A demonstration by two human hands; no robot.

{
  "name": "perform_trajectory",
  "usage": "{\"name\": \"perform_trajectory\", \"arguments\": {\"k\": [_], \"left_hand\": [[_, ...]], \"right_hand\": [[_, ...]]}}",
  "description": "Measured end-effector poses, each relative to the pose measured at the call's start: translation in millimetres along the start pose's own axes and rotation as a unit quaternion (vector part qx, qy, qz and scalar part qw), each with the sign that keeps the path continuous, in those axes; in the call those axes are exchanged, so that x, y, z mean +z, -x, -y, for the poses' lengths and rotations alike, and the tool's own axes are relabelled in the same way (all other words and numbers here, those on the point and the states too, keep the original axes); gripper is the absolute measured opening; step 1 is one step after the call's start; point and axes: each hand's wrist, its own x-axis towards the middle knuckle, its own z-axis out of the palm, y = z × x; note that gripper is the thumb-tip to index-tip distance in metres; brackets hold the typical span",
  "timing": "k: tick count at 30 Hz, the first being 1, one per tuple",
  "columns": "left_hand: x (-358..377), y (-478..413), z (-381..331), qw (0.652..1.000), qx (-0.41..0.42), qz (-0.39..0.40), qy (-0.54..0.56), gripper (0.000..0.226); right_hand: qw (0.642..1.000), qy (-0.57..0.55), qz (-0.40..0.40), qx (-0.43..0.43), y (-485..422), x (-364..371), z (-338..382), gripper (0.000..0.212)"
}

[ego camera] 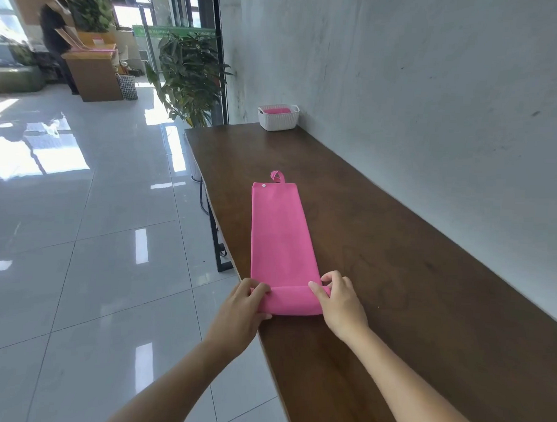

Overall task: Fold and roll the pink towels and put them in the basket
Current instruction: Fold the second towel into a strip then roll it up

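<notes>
Far off on the left, a person [55,32] in dark clothes leans over a far bench [95,75] made of wood, with something pink on top of it. A small dotted bin [128,86] stands on the floor just beside that far bench. A bit more to the right is a tall green plant [190,76]. The shiny floor [79,218] has big pale tiles with bright light on them.

Next comes the left hand [244,311]. Its fingers are curled around the left end of the rolled part of the pink towel [279,236], and it holds that end at the near edge of the brown bench [395,279]. The near end of the pink towel is rolled up into a fat little roll [294,301]. The rest lies flat in a long strip that runs away across the bench. At the far end there is a small loop [277,175] and a little round snap [264,185].

Well past the loop, at the far end of the bench, sits the white basket [278,120], close to the wall. Another pink towel [276,110] is inside it.

The right hand [340,306] holds the right end of the roll, with its fingers bent over the top and its thumb on the roll.

A grey wall [435,90] runs along the right side of the bench
</notes>
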Motion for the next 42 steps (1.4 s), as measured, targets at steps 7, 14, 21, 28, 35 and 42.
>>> {"name": "perform_trajectory", "arguments": {"k": [7, 14, 21, 28, 35, 42], "left_hand": [[-15, -12, 4, 0.998, -0.023, 0.051, 0.042, 0.026], [-22, -14, 8, 0.974, -0.113, 0.154, 0.122, 0.027], [-18, -26, -1, 0.948, -0.216, 0.134, 0.194, 0.027], [-4, -16, -8, 0.99, -0.1, -0.024, 0.093, 0.027], [0, -15, 16, 0.998, -0.05, 0.039, 0.019, 0.063], [1, -35, 39, 0.998, 0.037, 0.027, -0.031, 0.07]], "right_hand": [[0.995, -0.028, -0.003, -0.091, 18, 2, -15, 0.045], [0.991, -0.068, 0.034, -0.108, 31, 0, -30, 0.054], [0.995, -0.078, 0.025, -0.05, 14, 6, -18, 0.054], [0.995, -0.093, 0.03, 0.004, -11, 13, -12, 0.046], [0.999, -0.006, 0.001, 0.045, -26, 17, 4, 0.056], [0.991, -0.104, -0.065, 0.058, -33, 22, 14, 0.032]]}}
